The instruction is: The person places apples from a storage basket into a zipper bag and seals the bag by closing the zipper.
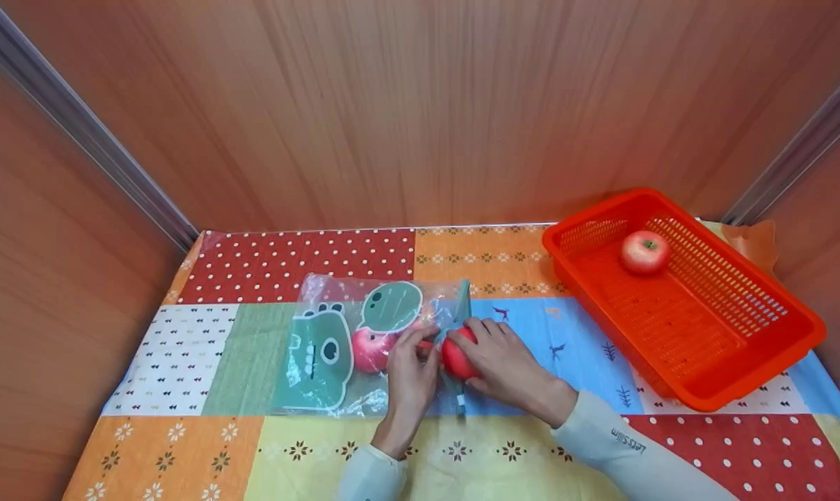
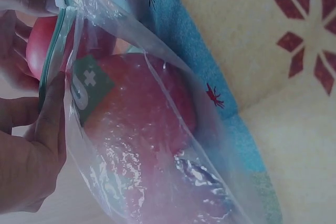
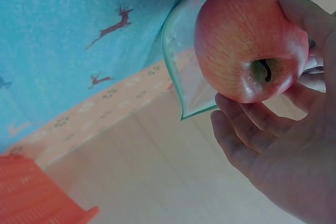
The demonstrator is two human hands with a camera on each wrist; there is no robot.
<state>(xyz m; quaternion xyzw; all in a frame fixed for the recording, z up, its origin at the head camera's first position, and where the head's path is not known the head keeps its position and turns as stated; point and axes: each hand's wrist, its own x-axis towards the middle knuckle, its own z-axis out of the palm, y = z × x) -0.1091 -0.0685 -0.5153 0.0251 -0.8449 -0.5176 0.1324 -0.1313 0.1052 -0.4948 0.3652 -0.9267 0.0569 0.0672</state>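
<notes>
A patchwork tablecloth (image 1: 322, 442) spreads beneath both hands. On it lie a clear zip bag (image 1: 322, 379), mostly left of the left hand (image 1: 413, 376), and a red basket (image 1: 698, 313), right of the right hand (image 1: 509, 363) and farther out.

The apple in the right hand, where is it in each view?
Head: apple slightly right of centre, lower half, by the green bag edge.
Left wrist: apple at upper left, partly behind that edge.
Right wrist: apple at upper right.
Shared landmark: green bag edge, in all three.
</notes>
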